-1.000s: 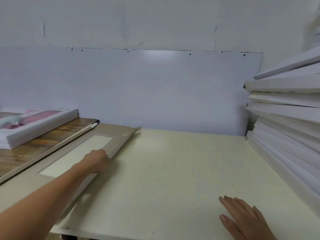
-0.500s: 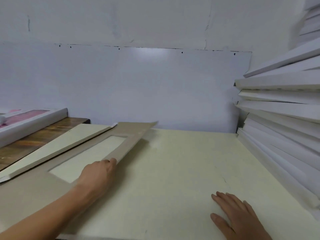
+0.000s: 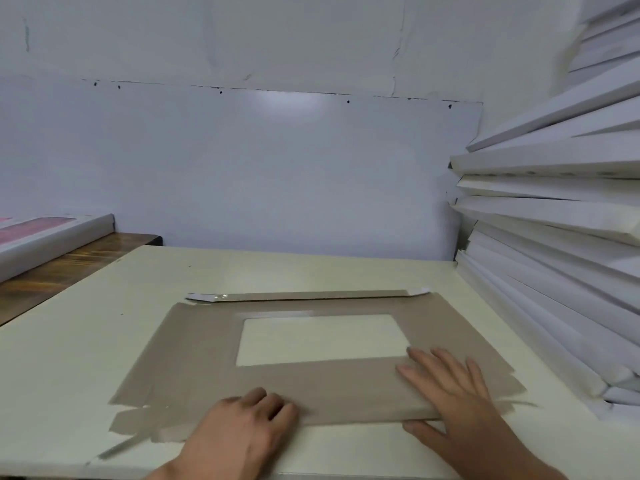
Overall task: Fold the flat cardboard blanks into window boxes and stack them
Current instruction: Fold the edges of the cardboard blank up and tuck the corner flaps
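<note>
So the cardboard blank (image 3: pixel 207 358) is lying flat on the cream table (image 3: pixel 69 341), grey side up, square in front of the person with its long axis running left to right and the window cutout (image 3: pixel 322 339) sitting a bit right of center. The left hand (image 3: pixel 242 431) is resting on the near edge with its fingers curling over it, though I can't tell if it's really gripping or just pressing. The right hand (image 3: pixel 453 393) is lying flat with fingers spread, pressing down on the near right part, fingertips just touching the window's corner. Both hands are sitting on the same long near edge, so my guess is that flap is the one getting folded up first, rolling away from the body along that left-right crease. The far flap (image 3: pixel 304 295) is already standing up slightly along the back edge. The stack of finished boxes (image 3: pixel 554 237) is leaning just beside the blank on the right, so the right hand is closer for stacking later.
</note>
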Available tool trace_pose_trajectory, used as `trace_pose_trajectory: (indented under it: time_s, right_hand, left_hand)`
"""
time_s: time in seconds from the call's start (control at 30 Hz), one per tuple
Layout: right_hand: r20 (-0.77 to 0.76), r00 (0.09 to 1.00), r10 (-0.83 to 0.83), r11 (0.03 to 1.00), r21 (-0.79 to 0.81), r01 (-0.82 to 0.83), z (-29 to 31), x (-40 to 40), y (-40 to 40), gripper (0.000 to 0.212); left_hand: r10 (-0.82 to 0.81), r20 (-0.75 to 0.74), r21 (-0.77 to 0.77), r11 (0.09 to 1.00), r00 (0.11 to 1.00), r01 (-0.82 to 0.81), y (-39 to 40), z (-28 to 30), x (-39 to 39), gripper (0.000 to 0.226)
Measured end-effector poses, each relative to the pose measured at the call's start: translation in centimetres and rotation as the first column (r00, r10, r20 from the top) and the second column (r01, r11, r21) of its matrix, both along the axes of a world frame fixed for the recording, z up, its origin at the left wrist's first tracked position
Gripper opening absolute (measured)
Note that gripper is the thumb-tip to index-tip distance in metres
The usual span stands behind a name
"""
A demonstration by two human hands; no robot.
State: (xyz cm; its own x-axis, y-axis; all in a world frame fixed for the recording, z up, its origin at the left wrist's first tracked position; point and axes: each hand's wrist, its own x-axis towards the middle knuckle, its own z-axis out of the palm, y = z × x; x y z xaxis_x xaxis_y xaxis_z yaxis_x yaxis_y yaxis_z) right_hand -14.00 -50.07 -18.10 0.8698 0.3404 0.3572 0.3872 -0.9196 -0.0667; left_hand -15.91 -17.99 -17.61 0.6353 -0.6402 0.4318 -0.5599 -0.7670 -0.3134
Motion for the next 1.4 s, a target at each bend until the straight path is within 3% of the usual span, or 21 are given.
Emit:
trace_pose_trajectory:
  time_s: [0.07, 0.1, 0.23, 0.4, 0.57, 0.67, 0.73, 0.83, 0.9, 0.97, 1.03, 1.1, 1.3, 1.4]
  right_hand:
    - [0.118, 0.985, 0.126, 0.992, -0.032, -0.123, 0.4, 0.2, -0.5, 0.038]
    - [0.075, 0.985, 0.158, 0.987, -0.042, -0.156, 0.7, 0.2, -0.6, 0.028]
    - [-0.108, 0.99, 0.095, 0.995, -0.011, -0.097, -0.1, 0.1, -1.6, 0.043]
    - [-0.204, 0.976, 0.079, 0.988, 0.148, -0.049, 0.0, 0.0, -1.6, 0.019]
    - [-0.197, 0.971, 0.136, 0.99, 0.07, -0.124, -0.4, 0.5, 1.3, 0.054]
    - [-0.299, 0.933, 0.198, 0.979, 0.018, -0.202, -0.5, 0.0, 5.8, 0.056]
    - [-0.268, 0.949, 0.163, 0.975, -0.102, -0.196, -1.4, -0.6, 7.7, 0.067]
    - [-0.305, 0.952, -0.007, 0.985, -0.167, -0.046, -1.2, -1.4, 7.1, 0.083]
    - [-0.301, 0.953, 0.023, 0.986, -0.152, -0.072, -1.8, -0.6, 4.8, 0.075]
    - [-0.388, 0.919, -0.07, 0.981, -0.194, -0.007, -2.6, 0.1, 0.6, 0.079]
    - [-0.377, 0.904, -0.202, 0.955, -0.281, 0.096, -2.2, 0.4, -2.9, 0.093]
    - [-0.385, 0.885, -0.263, 0.95, -0.262, 0.168, -2.2, 0.3, -5.1, 0.107]
    - [-0.318, 0.926, -0.203, 0.975, -0.152, 0.161, -2.5, -0.8, -5.6, 0.078]
    - [-0.215, 0.967, -0.136, 0.967, -0.242, 0.082, -1.5, -2.5, -4.4, 0.067]
  left_hand:
    - [-0.034, -0.038, -0.016, 0.999, 0.999, 0.033, -0.4, 0.1, -0.3, 0.02]
    - [-0.038, -0.067, -0.025, 0.999, 0.997, 0.036, -0.4, 0.2, -0.3, 0.019]
    - [0.014, -0.145, -0.11, 0.994, 0.989, -0.03, -0.3, 0.3, 0.1, 0.008]
    - [0.161, -0.279, -0.266, 0.934, 0.947, -0.238, 0.0, -1.6, 1.5, 0.026]
    - [0.02, -0.246, -0.287, 0.953, 0.969, -0.093, -1.8, -1.3, 1.3, 0.034]
    - [-0.139, -0.251, -0.279, 0.958, 0.958, 0.066, -3.9, -1.3, 1.5, 0.038]
    - [-0.227, -0.288, -0.25, 0.956, 0.93, 0.156, -4.8, -2.3, 1.8, 0.038]
    - [-0.151, -0.204, 0.009, 0.988, 0.967, 0.156, -4.3, -2.9, 1.0, 0.05]
    - [-0.067, -0.158, 0.082, 0.993, 0.985, 0.08, -2.5, -2.6, 0.4, 0.065]
    - [-0.011, -0.155, 0.14, 0.99, 0.988, 0.033, -0.3, -2.3, 0.2, 0.066]
    - [0.026, -0.183, 0.149, 0.989, 0.983, 0.001, 1.9, -2.4, 0.0, 0.066]
    - [0.071, -0.156, 0.154, 0.987, 0.985, -0.046, 3.1, -2.4, -0.2, 0.067]
    - [0.101, -0.228, 0.06, 0.994, 0.968, -0.09, 4.1, -2.1, -0.8, 0.068]
    - [0.035, -0.231, -0.02, 0.999, 0.972, -0.04, 3.8, -2.0, -0.8, 0.064]
